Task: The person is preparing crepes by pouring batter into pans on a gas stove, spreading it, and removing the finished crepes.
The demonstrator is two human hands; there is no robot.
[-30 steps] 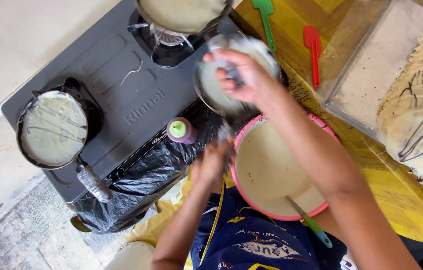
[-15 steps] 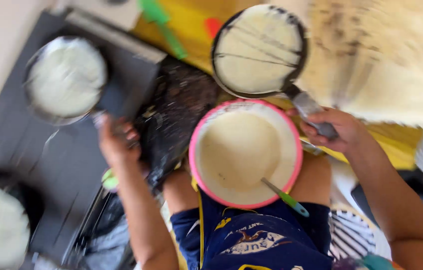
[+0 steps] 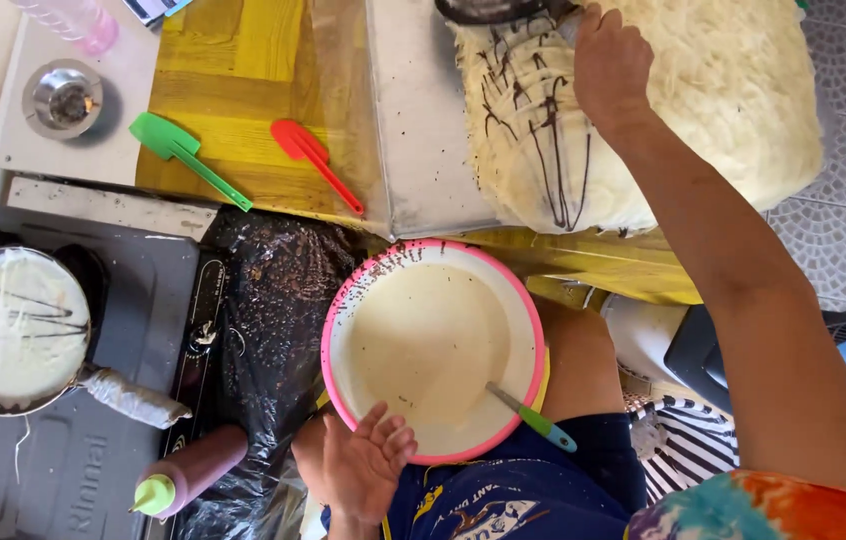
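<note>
My right hand (image 3: 608,60) is shut on the handle of a dark frying pan (image 3: 493,10) at the top edge, held over a big pile of pale crepes streaked with chocolate (image 3: 683,120). My left hand (image 3: 363,465) rests with its fingers apart against the near rim of a pink-rimmed bowl of batter (image 3: 343,300) on my lap. A spoon with a green and blue handle (image 3: 535,420) leans in the bowl.
A second pan holding a crepe (image 3: 13,330) sits on the grey stove (image 3: 73,470) at left, beside a squeeze bottle (image 3: 193,468) on black plastic. Green (image 3: 193,158) and red (image 3: 318,162) spatulas lie on the yellow table, next to a metal tray (image 3: 423,130).
My right hand carried the pan from the stove across to the crepe pile. My left hand came off the stove and onto the bowl's rim. The view swung right.
</note>
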